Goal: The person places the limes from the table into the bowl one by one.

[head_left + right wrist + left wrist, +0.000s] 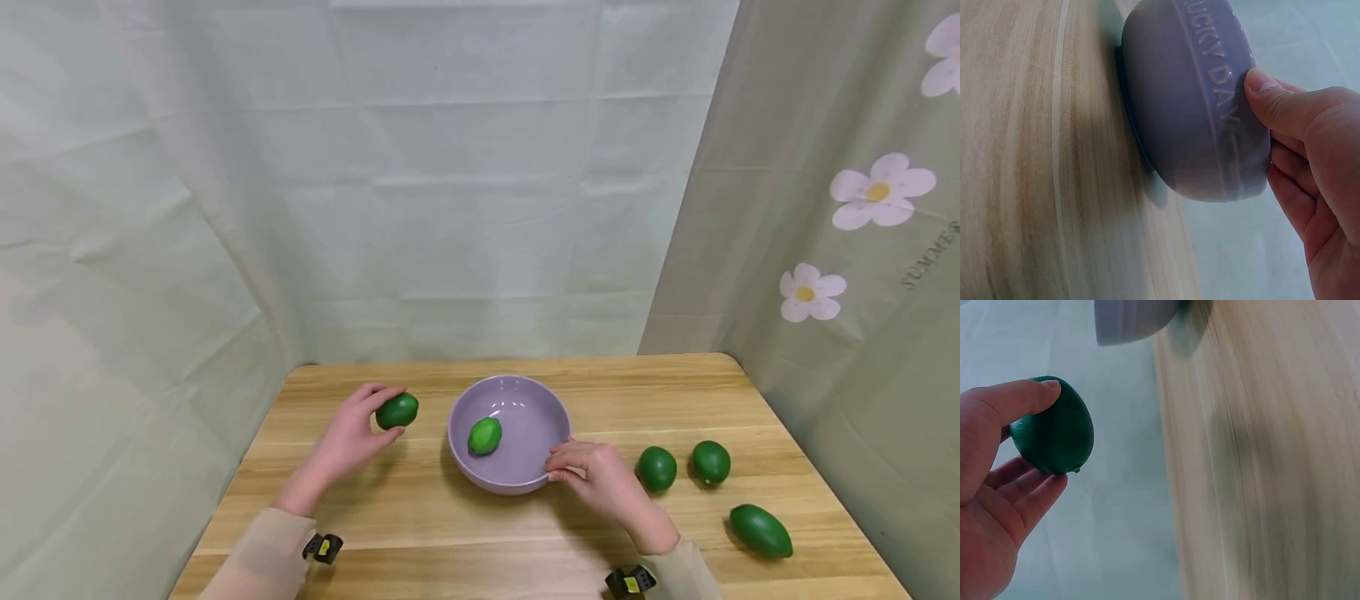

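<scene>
My left hand [358, 427] holds a dark green lime [397, 411] between thumb and fingers, above the table to the left of the bowl. The left wrist view shows this lime [1054, 434] with a small nub at one end. A round purple bowl [536, 429] stands on the table with a brighter green lime [485, 436] inside, on its left side. My right hand [600, 479] pinches the bowl's near right rim. In the right wrist view, the thumb lies against the outside of the bowl [1179, 112], beside raised "LUCKY DAY" lettering.
Two round dark green limes [657, 469] [710, 462] sit to the right of my right hand. A longer dark green fruit [761, 531] lies nearer the front right of the wooden table [465, 554]. Pale curtains [480, 208] hang behind the table and along its sides.
</scene>
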Available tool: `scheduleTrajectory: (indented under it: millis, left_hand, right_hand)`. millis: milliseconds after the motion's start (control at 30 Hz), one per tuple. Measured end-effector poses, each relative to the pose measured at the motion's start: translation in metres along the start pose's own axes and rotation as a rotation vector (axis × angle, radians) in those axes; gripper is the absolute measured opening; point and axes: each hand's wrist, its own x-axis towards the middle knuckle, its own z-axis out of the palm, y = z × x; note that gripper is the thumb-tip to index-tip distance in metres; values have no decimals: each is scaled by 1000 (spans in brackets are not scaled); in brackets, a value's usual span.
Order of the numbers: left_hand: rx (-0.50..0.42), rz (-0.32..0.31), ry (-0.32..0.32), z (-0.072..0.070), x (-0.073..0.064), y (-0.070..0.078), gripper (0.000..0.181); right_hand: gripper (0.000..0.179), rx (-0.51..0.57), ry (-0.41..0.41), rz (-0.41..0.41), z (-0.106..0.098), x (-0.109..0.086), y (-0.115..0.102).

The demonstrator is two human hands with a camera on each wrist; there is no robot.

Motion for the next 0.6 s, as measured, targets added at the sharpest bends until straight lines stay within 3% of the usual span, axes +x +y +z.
scheduleTrajectory:
  millis: [367, 600]
  left_hand:
    - [-38, 3, -23, 9, 8, 13, 62]
    - [-71, 36, -16, 12, 12, 23, 61]
  right_hand:
    - [16, 11, -1, 9, 0, 0, 0]
    - [16, 12, -6, 15, 0, 1, -1]
